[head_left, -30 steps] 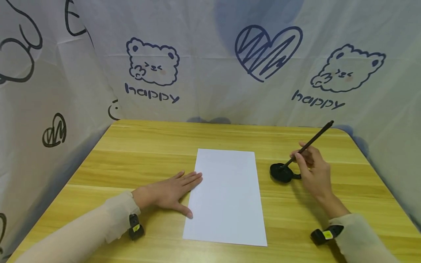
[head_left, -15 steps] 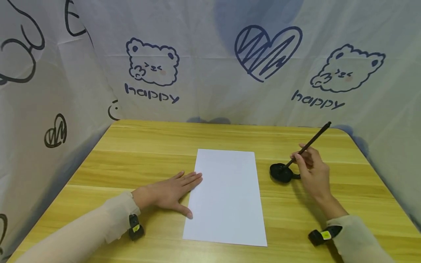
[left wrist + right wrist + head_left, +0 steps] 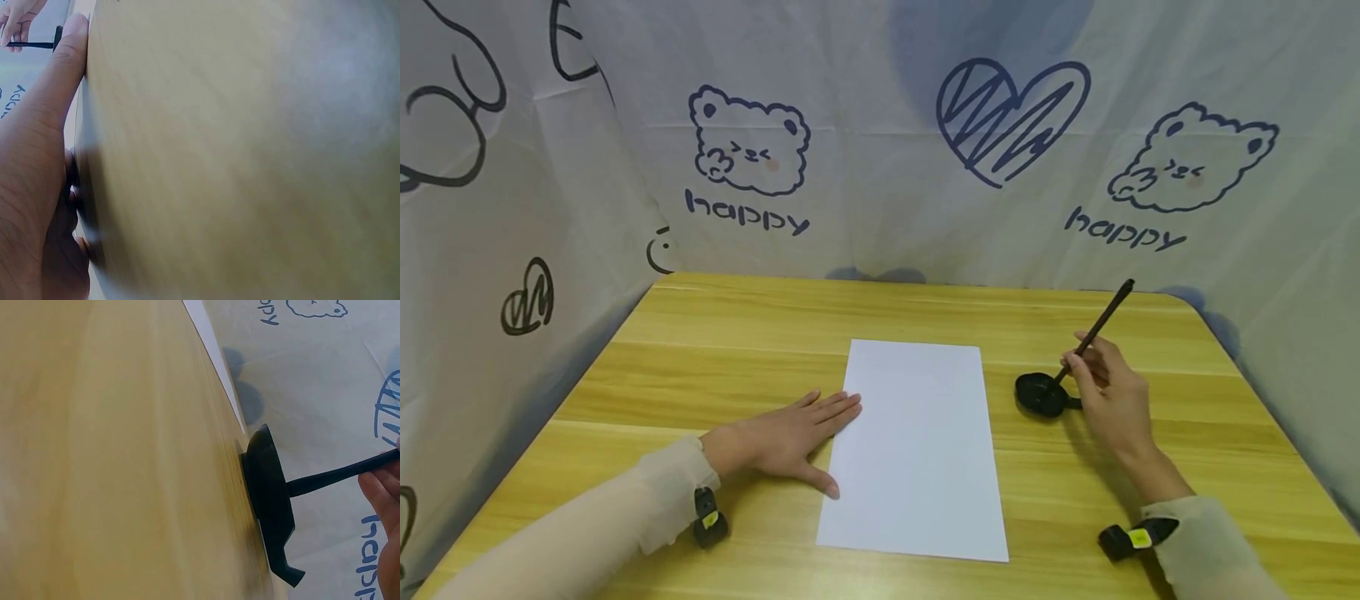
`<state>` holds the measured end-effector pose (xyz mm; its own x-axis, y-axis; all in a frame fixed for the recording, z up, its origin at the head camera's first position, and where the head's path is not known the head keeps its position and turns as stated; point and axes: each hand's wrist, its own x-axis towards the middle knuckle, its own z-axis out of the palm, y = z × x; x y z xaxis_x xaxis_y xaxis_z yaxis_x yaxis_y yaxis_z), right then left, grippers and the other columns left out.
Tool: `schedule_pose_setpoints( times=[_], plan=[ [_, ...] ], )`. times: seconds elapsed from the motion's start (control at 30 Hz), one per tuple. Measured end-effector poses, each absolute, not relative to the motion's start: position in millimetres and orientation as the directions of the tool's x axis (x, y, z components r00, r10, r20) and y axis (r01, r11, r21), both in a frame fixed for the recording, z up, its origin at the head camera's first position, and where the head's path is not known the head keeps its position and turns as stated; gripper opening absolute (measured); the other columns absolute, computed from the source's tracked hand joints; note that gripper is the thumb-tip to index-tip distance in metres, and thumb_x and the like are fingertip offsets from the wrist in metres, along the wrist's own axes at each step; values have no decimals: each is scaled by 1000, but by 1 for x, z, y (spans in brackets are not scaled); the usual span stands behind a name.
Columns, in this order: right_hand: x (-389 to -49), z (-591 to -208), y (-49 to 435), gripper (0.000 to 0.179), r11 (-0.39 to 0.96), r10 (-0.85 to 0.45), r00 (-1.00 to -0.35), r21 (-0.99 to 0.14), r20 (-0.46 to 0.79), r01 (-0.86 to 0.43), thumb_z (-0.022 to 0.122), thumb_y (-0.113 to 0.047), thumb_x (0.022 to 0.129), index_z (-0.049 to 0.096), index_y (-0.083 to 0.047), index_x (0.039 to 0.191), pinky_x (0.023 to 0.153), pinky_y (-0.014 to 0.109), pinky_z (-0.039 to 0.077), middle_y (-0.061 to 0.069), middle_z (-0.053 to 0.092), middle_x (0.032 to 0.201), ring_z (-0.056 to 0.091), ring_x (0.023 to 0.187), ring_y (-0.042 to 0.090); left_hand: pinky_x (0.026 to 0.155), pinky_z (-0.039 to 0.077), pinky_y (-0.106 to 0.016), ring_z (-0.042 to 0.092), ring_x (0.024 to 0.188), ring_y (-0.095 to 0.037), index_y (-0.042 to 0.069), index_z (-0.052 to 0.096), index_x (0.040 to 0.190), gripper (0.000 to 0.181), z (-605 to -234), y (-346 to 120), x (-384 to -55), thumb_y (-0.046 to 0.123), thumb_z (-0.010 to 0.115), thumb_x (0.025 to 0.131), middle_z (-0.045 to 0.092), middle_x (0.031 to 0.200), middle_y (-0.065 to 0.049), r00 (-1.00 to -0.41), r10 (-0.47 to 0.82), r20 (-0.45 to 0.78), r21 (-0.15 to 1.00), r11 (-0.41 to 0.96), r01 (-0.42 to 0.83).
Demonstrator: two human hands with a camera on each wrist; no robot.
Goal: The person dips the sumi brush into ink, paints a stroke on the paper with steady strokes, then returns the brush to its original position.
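Note:
A blank sheet of white paper (image 3: pixel 917 458) lies on the wooden table in the head view. My left hand (image 3: pixel 790 437) rests flat with spread fingers, its fingertips and thumb tip on the paper's left edge. To the right of the paper sits a small black ink dish (image 3: pixel 1032 395) with a short looped handle. Between thumb and fingers my right hand (image 3: pixel 1112 404) pinches a slim dark writing brush (image 3: pixel 1105 317), slanted up to the right. The brush's lower end is in the dish near its right rim, and its tip is hidden there.
Pale cloth (image 3: pixel 880 200) with drawn bears, hearts and lettering hangs behind the table (image 3: pixel 760 325) and along its sides. A black camera is strapped to each wrist over cream sleeves (image 3: pixel 587 517).
The brush has swung more upright, its top moving left. Its lower end has shifted from the dish's middle toward the right rim. My right hand moved slightly left; my left hand stayed put.

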<state>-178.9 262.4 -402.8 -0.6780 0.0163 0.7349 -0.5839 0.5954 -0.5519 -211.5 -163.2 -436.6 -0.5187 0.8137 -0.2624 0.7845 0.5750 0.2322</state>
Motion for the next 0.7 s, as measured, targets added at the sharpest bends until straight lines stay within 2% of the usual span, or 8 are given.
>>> schedule_pose_setpoints(
  times=[0.2, 0.4, 0.57, 0.7],
  plan=[
    [-177, -399, 259, 35, 571, 48, -659, -561, 751, -599, 58, 18, 88, 58, 11, 122, 76, 7, 49, 28, 67, 90, 63, 89, -7, 119, 3, -47, -1, 149, -21, 11, 2, 158, 114, -437, -164, -211, 82, 46, 80, -1, 164, -5, -517, 816, -259, 234, 572, 786],
    [-177, -395, 259, 34, 506, 87, -627, -577, 774, -641, 55, 20, 89, 57, 14, 122, 74, 11, 52, 31, 65, 88, 66, 83, 1, 119, 3, -46, -2, 149, -20, 11, 2, 158, 115, -436, -164, -212, 83, 45, 79, -1, 164, -4, -520, 813, -263, 230, 576, 785],
    [-177, -396, 262, 32, 484, 73, -676, -619, 733, -618, 54, 19, 91, 55, 15, 122, 74, 16, 54, 32, 65, 90, 67, 83, 5, 119, 3, -46, -1, 149, -20, 12, 2, 158, 115, -437, -164, -213, 83, 45, 79, -1, 164, -4, -521, 812, -263, 225, 577, 785],
    [-178, -401, 264, 34, 533, 30, -699, -603, 715, -594, 55, 17, 91, 56, 12, 125, 75, 12, 52, 28, 66, 91, 65, 87, -2, 119, 3, -46, -2, 149, -19, 12, 1, 158, 116, -438, -164, -213, 83, 45, 79, -2, 164, -3, -522, 810, -268, 231, 580, 781]
  ],
)
